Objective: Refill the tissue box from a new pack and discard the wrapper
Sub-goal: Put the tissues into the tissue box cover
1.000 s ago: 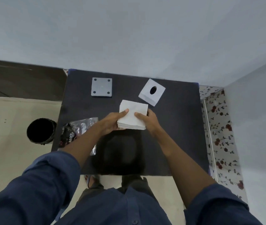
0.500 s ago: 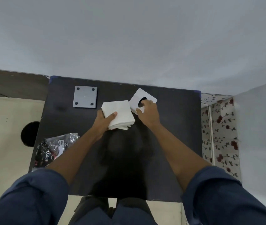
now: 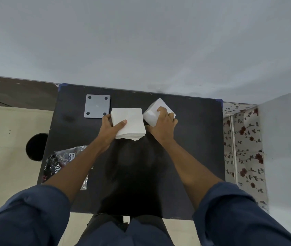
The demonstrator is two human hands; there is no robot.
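Note:
My left hand [image 3: 110, 129] grips a white stack of tissues [image 3: 129, 122] by its left side, thumb on top, over the far middle of the black table [image 3: 194, 148]. Just right of the stack, my right hand [image 3: 164, 125] closes over the white tissue box [image 3: 152, 110], which is tipped on a corner; its opening is hidden under my fingers. The grey square base plate of the box [image 3: 97, 106], with a dark pad at each corner, lies flat to the left of the stack. The crumpled dark wrapper [image 3: 61, 162] lies at the table's left edge, partly behind my left forearm.
A round black bin [image 3: 34, 147] stands on the floor beside the table's left edge. The table backs onto a pale wall. A floral curtain [image 3: 244, 148] hangs along the right side.
My right hand has closed further over the white box and tilted it up, hiding its hole. My left hand still holds the tissue stack in the same place beside it.

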